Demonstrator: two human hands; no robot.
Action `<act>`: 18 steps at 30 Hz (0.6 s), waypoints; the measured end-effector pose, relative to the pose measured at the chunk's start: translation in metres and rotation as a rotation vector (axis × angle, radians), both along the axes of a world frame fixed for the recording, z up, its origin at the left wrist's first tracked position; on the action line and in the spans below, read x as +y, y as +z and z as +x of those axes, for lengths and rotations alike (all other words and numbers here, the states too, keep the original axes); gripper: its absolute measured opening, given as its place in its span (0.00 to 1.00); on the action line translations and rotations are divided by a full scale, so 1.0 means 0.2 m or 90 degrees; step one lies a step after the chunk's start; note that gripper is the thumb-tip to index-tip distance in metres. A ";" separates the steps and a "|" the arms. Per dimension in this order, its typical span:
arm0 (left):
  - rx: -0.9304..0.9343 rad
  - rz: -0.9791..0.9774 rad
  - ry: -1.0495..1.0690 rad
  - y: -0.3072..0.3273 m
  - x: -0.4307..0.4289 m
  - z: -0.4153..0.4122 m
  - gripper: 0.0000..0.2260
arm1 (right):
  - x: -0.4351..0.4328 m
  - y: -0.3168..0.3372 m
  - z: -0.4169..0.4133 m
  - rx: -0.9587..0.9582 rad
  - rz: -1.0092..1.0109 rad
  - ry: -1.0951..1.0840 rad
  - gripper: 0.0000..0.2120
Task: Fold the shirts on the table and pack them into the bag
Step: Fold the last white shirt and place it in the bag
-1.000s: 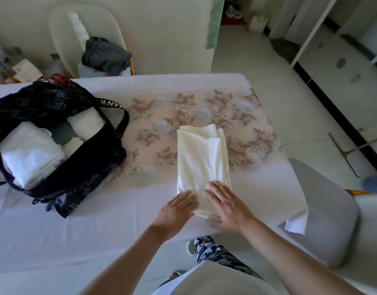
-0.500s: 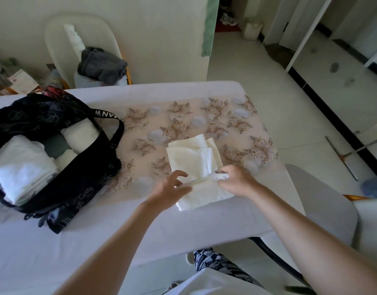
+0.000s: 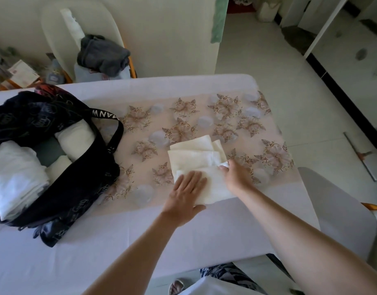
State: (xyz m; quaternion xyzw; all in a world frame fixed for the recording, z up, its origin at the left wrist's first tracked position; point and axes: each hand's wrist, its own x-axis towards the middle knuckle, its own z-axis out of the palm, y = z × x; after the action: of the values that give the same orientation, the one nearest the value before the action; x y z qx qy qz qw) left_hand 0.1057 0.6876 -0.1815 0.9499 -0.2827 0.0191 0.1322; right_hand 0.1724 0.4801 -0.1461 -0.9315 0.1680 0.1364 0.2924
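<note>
A cream shirt [image 3: 196,155] lies folded into a small rectangle on the floral part of the table [image 3: 183,241], near its front right. My left hand [image 3: 186,193] rests flat on the shirt's near half, fingers spread. My right hand [image 3: 233,176] pinches the shirt's right edge at the fold. A black patterned bag [image 3: 77,186] stands open at the table's left, with several folded white shirts [image 3: 15,177] inside it.
A grey chair [image 3: 336,211] stands at the table's right front corner. Behind the table a pale chair [image 3: 55,30] carries a dark grey garment [image 3: 102,54]. Boxes and clutter sit at the far left. A squeegee lies on the tiled floor at the right.
The long shirt was folded in half away from me. My left hand went from hovering to pressing flat on it, while my right hand still holds the folded edge.
</note>
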 end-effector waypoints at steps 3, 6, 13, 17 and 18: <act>0.006 -0.034 -0.005 -0.05 0.05 0.04 0.39 | 0.03 0.00 0.02 -0.018 -0.024 -0.029 0.17; -0.028 -0.107 0.013 -0.08 0.05 0.03 0.34 | 0.04 0.03 -0.06 -0.285 -0.140 0.114 0.18; -0.014 -0.076 0.063 -0.06 0.05 -0.04 0.39 | -0.02 -0.11 -0.17 -0.265 -0.251 0.517 0.24; 0.040 -0.070 0.122 -0.06 0.09 -0.11 0.45 | 0.02 -0.07 -0.11 -0.115 -0.224 0.506 0.31; 0.049 -0.090 0.130 -0.07 0.11 -0.13 0.46 | 0.03 -0.06 -0.10 -0.095 -0.217 0.500 0.33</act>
State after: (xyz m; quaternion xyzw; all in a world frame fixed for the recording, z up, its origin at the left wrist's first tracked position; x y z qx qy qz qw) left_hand 0.0798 0.7096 -0.1949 0.9620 -0.1773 0.0155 0.2071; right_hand 0.1525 0.4858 -0.1574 -0.9669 -0.2008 0.1400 0.0715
